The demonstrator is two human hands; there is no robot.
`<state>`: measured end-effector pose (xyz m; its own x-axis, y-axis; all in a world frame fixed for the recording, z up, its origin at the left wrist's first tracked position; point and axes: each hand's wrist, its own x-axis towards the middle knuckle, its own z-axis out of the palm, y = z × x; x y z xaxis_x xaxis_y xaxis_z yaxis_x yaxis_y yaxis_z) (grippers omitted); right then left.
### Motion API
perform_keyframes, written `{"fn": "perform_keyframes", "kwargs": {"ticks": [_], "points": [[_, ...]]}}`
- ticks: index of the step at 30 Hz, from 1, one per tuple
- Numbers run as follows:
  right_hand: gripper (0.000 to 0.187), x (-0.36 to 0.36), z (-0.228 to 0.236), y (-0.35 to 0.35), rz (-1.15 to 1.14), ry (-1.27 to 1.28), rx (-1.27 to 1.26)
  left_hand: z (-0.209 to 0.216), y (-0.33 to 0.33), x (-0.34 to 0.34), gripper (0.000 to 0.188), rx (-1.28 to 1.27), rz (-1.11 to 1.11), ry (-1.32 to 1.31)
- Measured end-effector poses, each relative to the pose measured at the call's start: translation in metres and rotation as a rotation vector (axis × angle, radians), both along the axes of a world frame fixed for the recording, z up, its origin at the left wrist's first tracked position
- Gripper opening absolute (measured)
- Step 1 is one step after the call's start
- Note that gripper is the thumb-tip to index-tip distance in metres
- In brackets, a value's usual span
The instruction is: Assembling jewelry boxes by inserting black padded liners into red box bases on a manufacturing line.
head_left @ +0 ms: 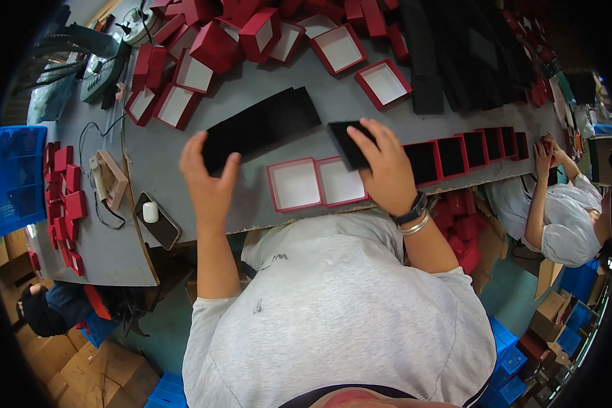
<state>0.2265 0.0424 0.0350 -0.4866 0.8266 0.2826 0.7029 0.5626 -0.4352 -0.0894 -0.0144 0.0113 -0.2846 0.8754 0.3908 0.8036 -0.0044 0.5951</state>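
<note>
My left hand (209,178) curves, thumb and fingers apart, against the near-left end of a row of black foam pads (262,128) on the grey table. Between the fingers of my right hand (386,166) is a black pad (350,144), held tilted above the table. Below that pad lies a red box with a white inside (340,180), partly covered by my right hand. A second white-lined red box (294,184) sits beside it on the left. Toward the right runs a row of red boxes with black pads inside (450,156).
Red boxes (217,46) are heaped along the far side, with long black strips (449,54) to their right. At left lie a phone (158,221) with a white earphone case (150,212), and a wooden holder (110,178). A co-worker (557,211) sits at the right.
</note>
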Motion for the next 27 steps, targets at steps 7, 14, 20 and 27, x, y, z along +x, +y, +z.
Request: {"fn": "perform_keyframes", "kwargs": {"ticks": [7,14,20,27], "points": [[0.073,-0.008,-0.020,-0.061,-0.027,-0.063,-0.154,0.003,-0.003,0.095,0.112,-0.289,-0.577,0.266],[0.080,0.003,-0.026,-0.076,0.019,-0.107,-0.155,-0.008,-0.008,0.102,0.110,-0.345,-0.595,0.233],[0.072,0.013,-0.025,-0.079,-0.011,0.020,-0.083,-0.010,-0.010,0.103,0.110,-0.341,-0.601,0.251],[0.060,0.020,-0.040,-0.081,-0.002,0.103,-0.136,-0.009,-0.011,0.104,0.101,-0.272,-0.670,0.396]]}}
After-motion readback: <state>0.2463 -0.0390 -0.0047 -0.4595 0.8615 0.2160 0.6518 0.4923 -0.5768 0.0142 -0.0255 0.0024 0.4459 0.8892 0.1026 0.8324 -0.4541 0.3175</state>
